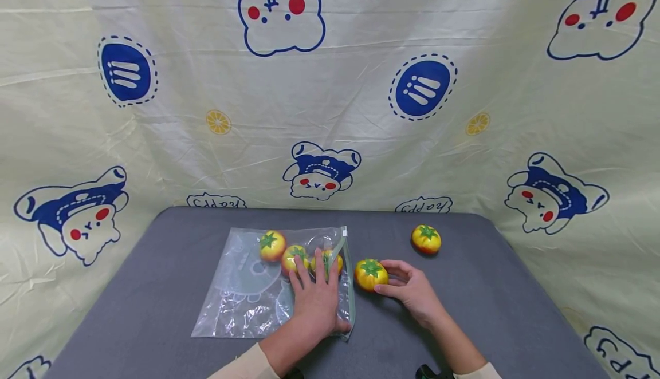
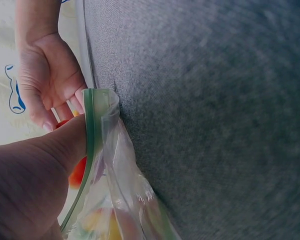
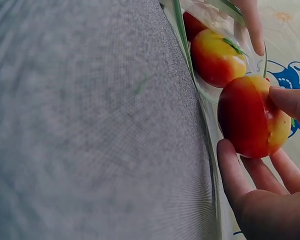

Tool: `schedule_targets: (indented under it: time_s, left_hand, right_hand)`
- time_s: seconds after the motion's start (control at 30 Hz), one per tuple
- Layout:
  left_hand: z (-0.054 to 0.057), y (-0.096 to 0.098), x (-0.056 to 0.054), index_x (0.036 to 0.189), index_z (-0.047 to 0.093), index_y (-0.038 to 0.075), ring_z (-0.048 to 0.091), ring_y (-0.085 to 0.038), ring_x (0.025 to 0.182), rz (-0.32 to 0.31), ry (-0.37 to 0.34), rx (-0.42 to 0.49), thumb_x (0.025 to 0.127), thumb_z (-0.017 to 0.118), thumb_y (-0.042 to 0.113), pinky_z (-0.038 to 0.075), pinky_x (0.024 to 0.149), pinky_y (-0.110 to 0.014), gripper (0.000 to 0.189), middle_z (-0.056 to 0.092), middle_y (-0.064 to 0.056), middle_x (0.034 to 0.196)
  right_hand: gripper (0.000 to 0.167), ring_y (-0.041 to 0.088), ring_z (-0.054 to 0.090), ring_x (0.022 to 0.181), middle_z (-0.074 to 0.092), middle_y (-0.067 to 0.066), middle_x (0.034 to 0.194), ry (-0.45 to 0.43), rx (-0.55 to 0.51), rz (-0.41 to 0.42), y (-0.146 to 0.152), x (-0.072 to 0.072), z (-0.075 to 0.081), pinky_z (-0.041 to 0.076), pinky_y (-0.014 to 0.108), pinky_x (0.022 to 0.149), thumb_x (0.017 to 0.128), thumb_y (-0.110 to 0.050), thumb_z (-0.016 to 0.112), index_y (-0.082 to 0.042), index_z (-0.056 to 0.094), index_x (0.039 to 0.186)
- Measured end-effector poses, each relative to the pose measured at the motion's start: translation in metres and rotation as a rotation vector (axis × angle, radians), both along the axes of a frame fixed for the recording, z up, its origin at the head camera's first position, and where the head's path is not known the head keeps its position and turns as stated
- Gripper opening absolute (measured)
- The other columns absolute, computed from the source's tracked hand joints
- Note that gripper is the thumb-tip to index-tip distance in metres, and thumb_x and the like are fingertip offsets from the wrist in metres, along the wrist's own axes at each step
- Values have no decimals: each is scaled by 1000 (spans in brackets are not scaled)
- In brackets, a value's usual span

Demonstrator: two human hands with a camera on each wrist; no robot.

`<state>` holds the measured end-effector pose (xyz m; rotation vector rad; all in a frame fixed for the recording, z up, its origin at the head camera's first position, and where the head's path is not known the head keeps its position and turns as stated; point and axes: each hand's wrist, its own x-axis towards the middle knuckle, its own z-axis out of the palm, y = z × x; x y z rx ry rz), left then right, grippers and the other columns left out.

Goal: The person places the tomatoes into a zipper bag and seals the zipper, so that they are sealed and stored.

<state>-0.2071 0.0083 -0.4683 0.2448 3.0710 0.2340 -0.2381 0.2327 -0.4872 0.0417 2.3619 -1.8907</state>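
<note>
A clear plastic zip bag (image 1: 222, 304) with a green-edged mouth lies at the middle of the table, its mouth facing right. Inside it are three yellow-red tomatoes, one at the back (image 1: 272, 245), one beside it (image 1: 291, 259) and one near the mouth (image 3: 217, 57), partly covered by fingers. Spread, straight fingers of my left hand (image 1: 315, 304) lie over the bag near its mouth; the thumb passes behind the green strip (image 2: 90, 125). Just right of the mouth, my right hand (image 1: 416, 294) grips another tomato (image 1: 370, 275) between thumb and fingers.
One more tomato (image 1: 426, 239) sits on the grey table (image 1: 464, 287) toward the back right. Behind the table hangs a pale curtain (image 1: 350, 98) with cartoon prints, close to the table's far edge.
</note>
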Motion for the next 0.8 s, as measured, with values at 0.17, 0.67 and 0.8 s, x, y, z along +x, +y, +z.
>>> schedule_targets:
  time_s: [0.17,0.67,0.8]
  left_hand:
    - [0,1,-1,162,31,23,9,-62,151,0,-10,5,55,92,69,18,121,-71,131,9,-19,172]
    - [0,0,-2,162,31,23,9,-62,151,-6,-26,3,56,90,70,18,121,-71,130,9,-19,172]
    - [0,1,-2,162,30,24,9,-62,151,-6,-26,-2,56,90,70,18,121,-71,131,9,-19,172]
  right_hand:
    - [60,28,68,113,61,20,142,-7,-30,43,0,0,-1,59,31,93,82,-10,87,-3,62,135]
    - [58,26,70,105,56,21,144,-40,-19,62,-6,1,1,59,34,92,82,-11,86,-4,63,135]
    - [58,25,70,105,56,21,145,-42,-13,66,-8,2,0,59,36,93,83,-12,86,-5,64,135]
